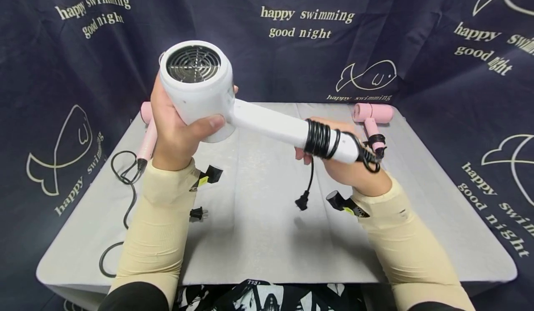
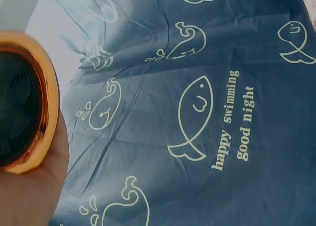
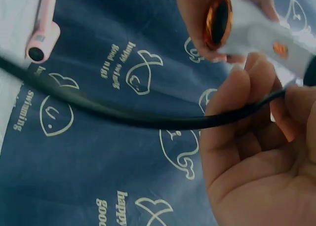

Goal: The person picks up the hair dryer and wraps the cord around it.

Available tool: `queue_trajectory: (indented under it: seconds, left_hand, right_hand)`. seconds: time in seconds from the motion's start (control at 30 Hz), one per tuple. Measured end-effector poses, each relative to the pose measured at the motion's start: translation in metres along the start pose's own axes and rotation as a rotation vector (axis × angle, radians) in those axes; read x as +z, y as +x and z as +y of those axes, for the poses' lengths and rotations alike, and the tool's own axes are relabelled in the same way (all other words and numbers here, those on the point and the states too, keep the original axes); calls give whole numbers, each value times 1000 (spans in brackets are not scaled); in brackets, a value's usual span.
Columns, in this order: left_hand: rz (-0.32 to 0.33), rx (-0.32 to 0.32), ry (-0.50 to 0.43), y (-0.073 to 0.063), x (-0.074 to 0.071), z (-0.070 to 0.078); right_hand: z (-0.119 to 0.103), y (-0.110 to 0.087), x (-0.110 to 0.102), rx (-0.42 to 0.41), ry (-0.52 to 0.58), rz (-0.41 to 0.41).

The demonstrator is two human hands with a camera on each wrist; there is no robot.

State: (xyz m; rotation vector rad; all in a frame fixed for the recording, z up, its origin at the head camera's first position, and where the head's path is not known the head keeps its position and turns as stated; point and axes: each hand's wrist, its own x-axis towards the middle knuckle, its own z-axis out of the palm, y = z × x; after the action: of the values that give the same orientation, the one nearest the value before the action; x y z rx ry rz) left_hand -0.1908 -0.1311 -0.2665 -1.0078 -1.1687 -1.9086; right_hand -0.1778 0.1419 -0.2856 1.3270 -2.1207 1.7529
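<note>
Aloft, white hairdryer [image 1: 199,100], in left hand [image 1: 172,135]; cord [image 1: 318,138] round handle [image 1: 271,124]

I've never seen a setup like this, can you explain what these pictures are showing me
There's no machine: a person works bare-handed. The wide picture comes from a camera on their head; the others come from the left wrist camera and the right wrist camera. The left grip holds the white dryer by its round body; the right grip holds the black cord near the handle, where it is partly wound. On the table lie a pink dryer at left and a second pink dryer at right.
</note>
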Motion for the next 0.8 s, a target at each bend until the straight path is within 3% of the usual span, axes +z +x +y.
queue_trajectory:
  seconds: [0.13, 0.2, 0.37, 0.47, 0.57, 0.8]
  left_hand:
    - [59, 9, 54, 2, 4, 0]
    - [81, 10, 92, 3, 5, 0]
    - [130, 21, 175, 6, 5, -1]
    - [149, 25, 221, 7, 3, -3]
    - [151, 13, 257, 7, 2, -4]
    - [121, 11, 377, 10, 1, -4]
  right_hand:
    - [7, 1, 7, -14, -90, -44]
    - [6, -1, 8, -35, -185, -49]
    - [-4, -6, 8, 70, -362, -103]
    - [-12, -9, 9, 76, -486, -114]
    - [-19, -12, 11, 47, -570, -108]
    - [-35, -20, 10, -39, -635, -90]
